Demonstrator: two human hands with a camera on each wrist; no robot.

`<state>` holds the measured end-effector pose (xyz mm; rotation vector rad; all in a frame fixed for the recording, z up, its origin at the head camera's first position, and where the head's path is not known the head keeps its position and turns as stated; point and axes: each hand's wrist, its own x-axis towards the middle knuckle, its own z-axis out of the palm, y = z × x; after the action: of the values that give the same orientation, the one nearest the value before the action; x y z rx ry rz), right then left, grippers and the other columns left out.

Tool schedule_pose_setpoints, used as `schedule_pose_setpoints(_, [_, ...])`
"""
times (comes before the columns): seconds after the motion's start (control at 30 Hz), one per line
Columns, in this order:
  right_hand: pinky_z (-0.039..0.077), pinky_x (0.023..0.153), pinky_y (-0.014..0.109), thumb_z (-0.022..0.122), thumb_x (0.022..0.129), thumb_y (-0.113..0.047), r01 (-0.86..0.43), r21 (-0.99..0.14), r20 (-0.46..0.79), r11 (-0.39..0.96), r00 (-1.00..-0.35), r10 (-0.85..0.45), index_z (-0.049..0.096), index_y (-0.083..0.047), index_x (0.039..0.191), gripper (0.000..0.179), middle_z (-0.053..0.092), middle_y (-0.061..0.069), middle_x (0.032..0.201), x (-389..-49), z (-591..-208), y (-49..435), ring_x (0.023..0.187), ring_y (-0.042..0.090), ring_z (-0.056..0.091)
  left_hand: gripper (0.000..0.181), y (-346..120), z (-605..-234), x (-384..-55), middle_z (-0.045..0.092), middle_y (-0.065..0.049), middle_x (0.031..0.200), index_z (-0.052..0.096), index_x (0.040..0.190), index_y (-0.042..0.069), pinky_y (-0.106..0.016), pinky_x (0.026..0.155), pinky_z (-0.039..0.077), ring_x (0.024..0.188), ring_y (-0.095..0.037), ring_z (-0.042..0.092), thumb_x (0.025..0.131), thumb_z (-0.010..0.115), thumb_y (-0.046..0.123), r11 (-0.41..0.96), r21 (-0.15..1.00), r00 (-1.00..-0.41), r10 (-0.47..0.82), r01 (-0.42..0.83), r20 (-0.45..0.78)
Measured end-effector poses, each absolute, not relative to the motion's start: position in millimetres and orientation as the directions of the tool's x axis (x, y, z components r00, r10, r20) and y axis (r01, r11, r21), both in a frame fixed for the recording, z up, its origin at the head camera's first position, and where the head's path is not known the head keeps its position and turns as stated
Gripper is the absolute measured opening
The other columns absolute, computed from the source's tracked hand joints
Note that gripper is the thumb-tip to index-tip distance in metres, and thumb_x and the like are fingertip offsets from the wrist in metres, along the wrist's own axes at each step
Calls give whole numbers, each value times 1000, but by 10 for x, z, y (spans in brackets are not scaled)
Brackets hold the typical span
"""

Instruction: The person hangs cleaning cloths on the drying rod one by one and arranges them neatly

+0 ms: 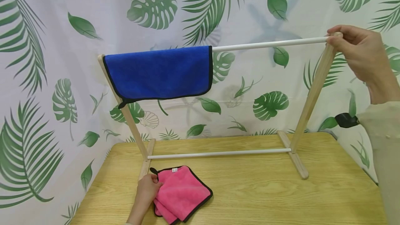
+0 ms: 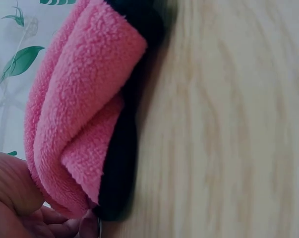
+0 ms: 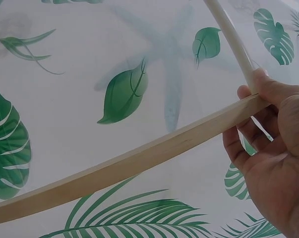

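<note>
Lower centre: pink plush black-edged cloth (image 1: pixel 184 192) extends right from left hand (image 1: pixel 147 189) pinching its edge; right hand (image 1: pixel 362 51), upper right, grips pale wooden post (image 1: pixel 315 94).

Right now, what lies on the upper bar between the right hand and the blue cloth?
Nothing: the head view shows the upper bar bare from the right hand to the blue cloth.

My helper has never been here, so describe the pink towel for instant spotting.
Find the wooden tabletop under the towel rack. Near the rack's left foot, the left hand holds the folded, black-edged pink towel. Unlike the blue towel over the top rail, it lies on the tabletop.
</note>
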<state>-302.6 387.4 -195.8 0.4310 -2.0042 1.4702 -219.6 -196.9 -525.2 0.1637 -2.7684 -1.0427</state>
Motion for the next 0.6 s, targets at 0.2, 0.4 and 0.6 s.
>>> schedule_pose_setpoints(0.2, [50, 78, 8, 66, 101, -7, -594, -738, 647, 320, -758, 84, 71, 2, 123, 25, 68, -4, 102, -3026, -1954, 3884, 86, 11, 55, 29, -1937, -5249, -2185, 71, -6, 80, 71, 107, -12, -43, 71, 53, 76, -24, 67, 85, 77, 7, 742, 667, -985, -155, -69, 71])
schedule_pose_setpoints(0.4, [50, 78, 8, 66, 101, -7, -593, -741, 645, 316, -759, 88, 71, 2, 123, 24, 68, -4, 102, -3023, -1946, 3888, 86, 11, 55, 27, -1947, -5272, -2170, 70, -11, 88, 68, 114, -15, -39, 74, 54, 84, -23, 66, 91, 69, -1, 667, 745, -984, -137, -4, 116])
schedule_pose_setpoints(0.6, [50, 77, 8, 65, 101, -7, -603, -738, 650, 302, -756, 78, 70, 5, 123, 25, 68, -3, 102, -3026, -1949, 3894, 86, 11, 55, 22, -1982, -5227, -2150, 73, -19, 99, 71, 113, -11, -45, 80, 57, 93, -31, 69, 98, 65, 3, 611, 791, -980, -155, 3, 124])
